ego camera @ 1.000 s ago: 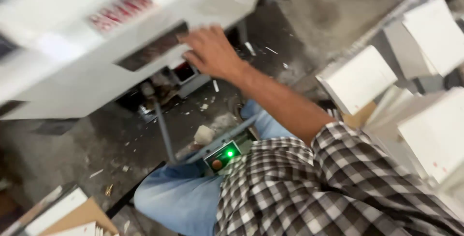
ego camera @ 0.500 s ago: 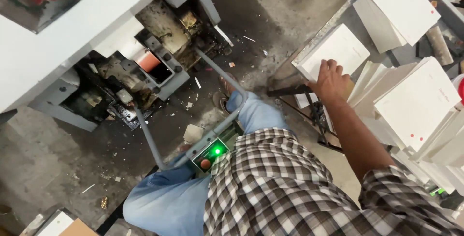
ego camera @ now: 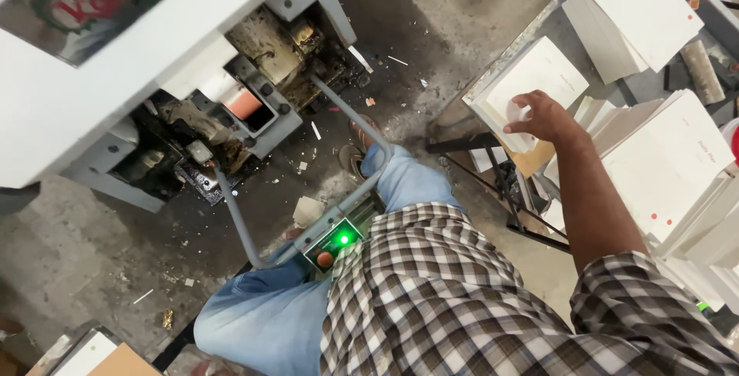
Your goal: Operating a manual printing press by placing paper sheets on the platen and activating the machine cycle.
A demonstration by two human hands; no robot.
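My right hand [ego camera: 543, 116] is on the near stack [ego camera: 531, 87] of white sheets, which lies on the worktop [ego camera: 493, 76] at my right side. The fingers [ego camera: 514, 125] are curled over the near edge of the stack and touch the top sheets. I cannot tell if they already pinch one.

To do this well, I think the fingers should separate only the top sheet at its edge and lift it flat, so the sheets under it do not slide. The stack hangs a little over the worktop edge, so a hard pull could drag more sheets down.

My left hand is not in view. The machine [ego camera: 115, 60] is cut off at the top and left, and its dark inner parts are hard to read. My legs hide part of the green-lit control box [ego camera: 339, 239]. More stacks [ego camera: 677, 168] at the right run out of the picture.
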